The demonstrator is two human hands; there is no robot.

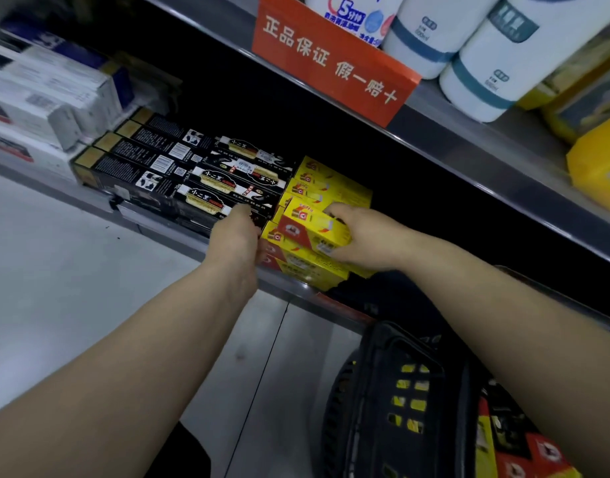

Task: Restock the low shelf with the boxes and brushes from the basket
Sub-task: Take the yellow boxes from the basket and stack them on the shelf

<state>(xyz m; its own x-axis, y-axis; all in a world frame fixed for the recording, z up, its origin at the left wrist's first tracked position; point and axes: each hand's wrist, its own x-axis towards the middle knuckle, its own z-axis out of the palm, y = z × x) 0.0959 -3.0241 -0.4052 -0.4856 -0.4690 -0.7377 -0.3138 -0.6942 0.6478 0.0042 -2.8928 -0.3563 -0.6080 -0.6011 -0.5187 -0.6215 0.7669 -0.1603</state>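
Head view: right hand [358,236] grips top yellow box [313,224] across width, thumb near side, fingers far side, atop yellow stack [296,267] at low shelf [289,288] front edge. Left hand [236,232] at seam beside black boxes [179,174]; fingers hidden, cannot tell grip. Basket [382,391] below shelf front edge. Box likely light, stiff cardboard, glossy, crushable; hold opposite long sides.

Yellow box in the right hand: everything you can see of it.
The yellow box is a long, cardboard-looking carton with red logo panels and a white label near its right end. It lies tilted atop the stack of matching boxes at the front of the low shelf. The right hand grips its right end.
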